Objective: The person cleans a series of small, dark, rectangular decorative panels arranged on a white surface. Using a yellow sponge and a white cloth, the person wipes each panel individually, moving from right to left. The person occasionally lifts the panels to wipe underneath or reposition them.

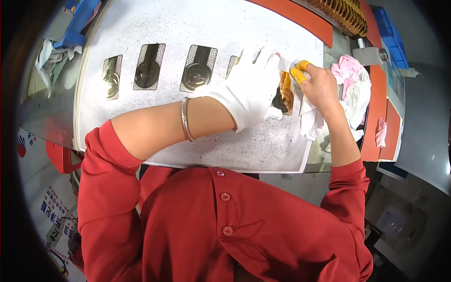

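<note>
My left hand, in a white glove, is over the left side of a thin, glossy dark panel. Its thumb is by the panel's lower end and its fingers reach to the upper end, steadying it. On the panel's right, my right hand pinches a white cloth between fingertips in yellow finger cots. The cloth hangs below that hand. Partly hidden behind the glove is another panel. Three similar panels with round dark discs and mesh-like patterning, a wide one among them, lie farther left.
A scuffed white sheet covers the worktop. Pink and white cloths are heaped at the right, near a translucent bottle. Orange-red boards border the right side. A brown ridged rack and blue trays stand farther back.
</note>
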Tool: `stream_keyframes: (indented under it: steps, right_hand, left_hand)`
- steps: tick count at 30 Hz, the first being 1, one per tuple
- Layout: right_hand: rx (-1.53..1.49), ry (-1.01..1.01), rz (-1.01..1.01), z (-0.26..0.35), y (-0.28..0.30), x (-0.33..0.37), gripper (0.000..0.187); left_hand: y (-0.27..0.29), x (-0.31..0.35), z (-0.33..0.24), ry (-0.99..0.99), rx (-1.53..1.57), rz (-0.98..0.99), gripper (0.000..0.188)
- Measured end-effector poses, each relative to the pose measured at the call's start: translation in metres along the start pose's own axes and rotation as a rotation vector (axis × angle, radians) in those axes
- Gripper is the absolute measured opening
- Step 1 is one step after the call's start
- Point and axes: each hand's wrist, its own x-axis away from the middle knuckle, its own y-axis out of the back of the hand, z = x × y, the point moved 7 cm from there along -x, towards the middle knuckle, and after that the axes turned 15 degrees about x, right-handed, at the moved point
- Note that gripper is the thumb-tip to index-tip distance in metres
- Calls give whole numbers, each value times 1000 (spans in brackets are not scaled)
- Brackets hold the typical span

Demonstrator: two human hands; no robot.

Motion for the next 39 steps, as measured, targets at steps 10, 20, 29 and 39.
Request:
stream_keyframes:
  steps: [10,20,29,39]
  right_hand:
    - [-59,36,71,21,29,9,24]
    - [-36,206,37,84,26,-16,21]
    - [46,212,29,93,17,-24,19]
    - [21,193,-15,96,18,-18,19]
  left_hand:
    - [39,15,39,342,106,345,101]
    - [43,20,52,191,-96,298,87]
    - [47,8,68,256,401,318,47]
    - [43,22,67,142,-123,329,81]
